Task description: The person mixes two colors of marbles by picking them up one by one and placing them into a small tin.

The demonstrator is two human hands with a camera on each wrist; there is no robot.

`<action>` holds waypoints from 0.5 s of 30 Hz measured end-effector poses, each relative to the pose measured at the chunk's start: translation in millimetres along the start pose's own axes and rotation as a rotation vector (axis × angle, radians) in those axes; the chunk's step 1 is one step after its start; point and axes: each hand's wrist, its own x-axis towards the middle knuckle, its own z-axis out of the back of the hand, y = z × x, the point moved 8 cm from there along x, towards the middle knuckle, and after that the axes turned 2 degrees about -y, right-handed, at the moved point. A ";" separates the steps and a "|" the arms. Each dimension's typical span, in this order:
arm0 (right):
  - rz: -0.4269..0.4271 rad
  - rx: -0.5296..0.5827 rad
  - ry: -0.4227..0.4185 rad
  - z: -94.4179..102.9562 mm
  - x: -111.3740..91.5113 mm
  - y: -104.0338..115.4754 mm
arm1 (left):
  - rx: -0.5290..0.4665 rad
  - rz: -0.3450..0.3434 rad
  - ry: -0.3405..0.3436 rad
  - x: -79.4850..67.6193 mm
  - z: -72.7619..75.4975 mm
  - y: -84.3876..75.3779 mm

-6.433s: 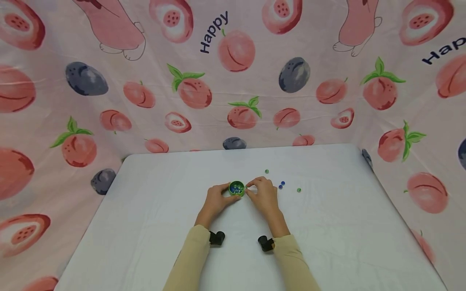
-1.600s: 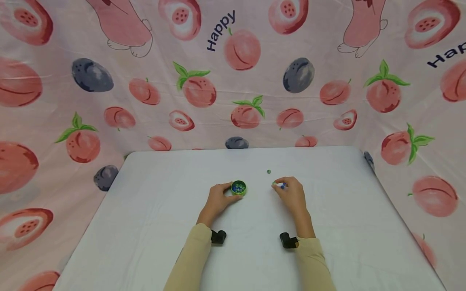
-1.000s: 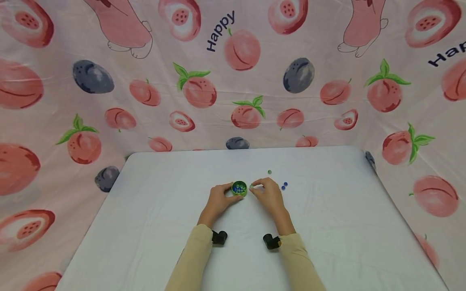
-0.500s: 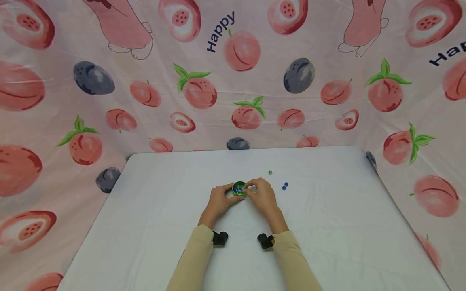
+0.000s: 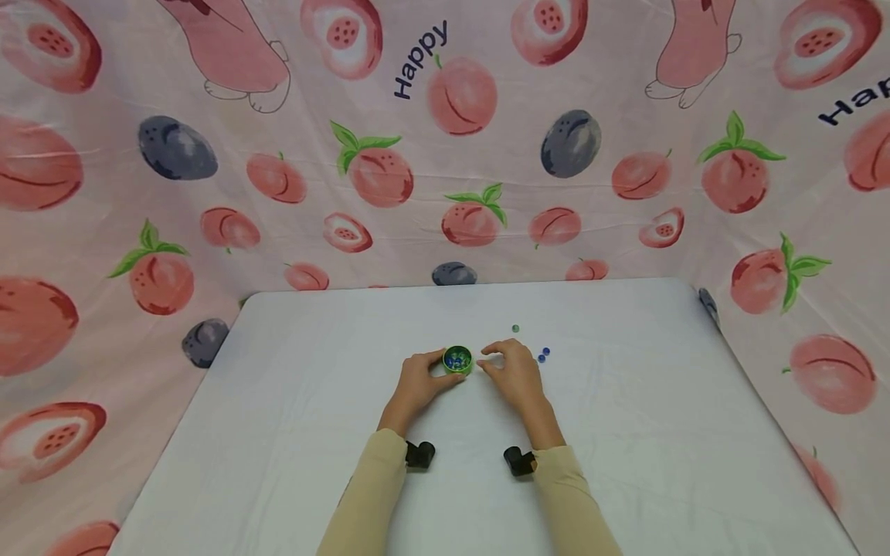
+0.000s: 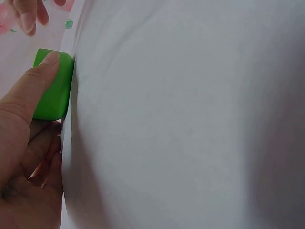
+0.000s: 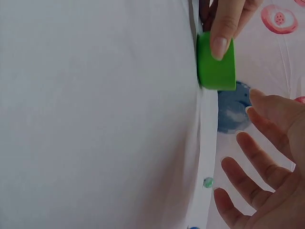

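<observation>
My left hand (image 5: 415, 384) grips a small round green cup (image 5: 456, 350) on the white table, thumb on the near side and fingers behind. Several blue and green beads lie inside it. In the left wrist view the thumb presses the smooth wall of the green cup (image 6: 56, 93). Just right of the cup is my right hand (image 5: 516, 376), its thumb and index finger apart with nothing between them. Beyond that hand lie two blue beads (image 5: 541, 358) side by side. A single green bead (image 5: 515, 329) sits farther back.
A white cloth covers the table (image 5: 334, 479). Behind and at both sides hangs a pink curtain (image 5: 487, 170) printed with fruit. Each wrist wears a black camera (image 5: 420, 455), near the beige sleeves.
My right hand picked up the green bead that lay farthest right, carried it left to the cup and let it go there. Now it has drawn back rightward. The left hand keeps its hold.
</observation>
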 end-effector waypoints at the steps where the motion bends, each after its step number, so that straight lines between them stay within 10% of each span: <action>1: -0.005 -0.001 -0.002 1.9 -0.6 -1.6 | 0.001 0.004 0.000 -0.2 0.0 0.2; 15: -0.119 -0.040 -0.028 27.8 -7.4 -34.1 | -0.013 0.021 0.008 -1.8 0.8 1.1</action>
